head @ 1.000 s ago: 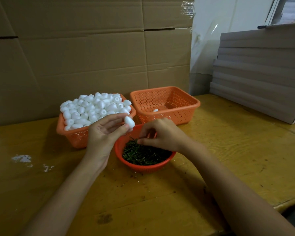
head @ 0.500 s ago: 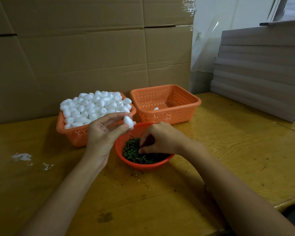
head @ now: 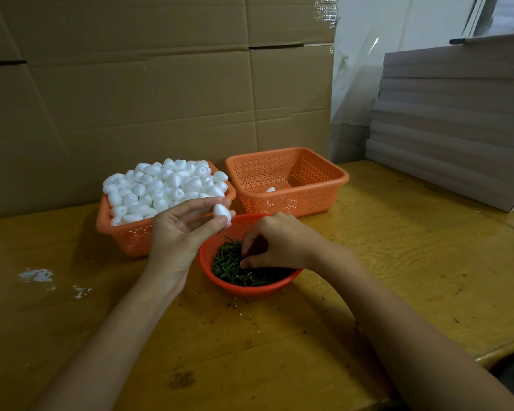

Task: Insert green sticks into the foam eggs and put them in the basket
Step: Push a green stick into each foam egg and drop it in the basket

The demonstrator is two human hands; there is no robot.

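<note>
L to R: orange perforated plastic basket (head: 128,235), supply, heaped w/ white foam eggs (head: 166,185), too many to count. Left hand (head: 178,235) pinches 1 held egg (head: 222,213) above the round orange plastic bowl (head: 250,290) of green sticks (head: 229,262), prob. ready for insertion. Right hand (head: 282,241), fingers curled, digs in the sticks; grasp can't be told. 2nd orange basket (head: 294,200), receiving, shows 1 finished egg (head: 270,189).

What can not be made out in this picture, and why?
Head view: whether the right hand pinches one of the green sticks; its curled fingers cover it.
Head view: the white piece in the right basket; its near wall hides most.
Head view: the stacked boards, cut by the right edge.
</note>
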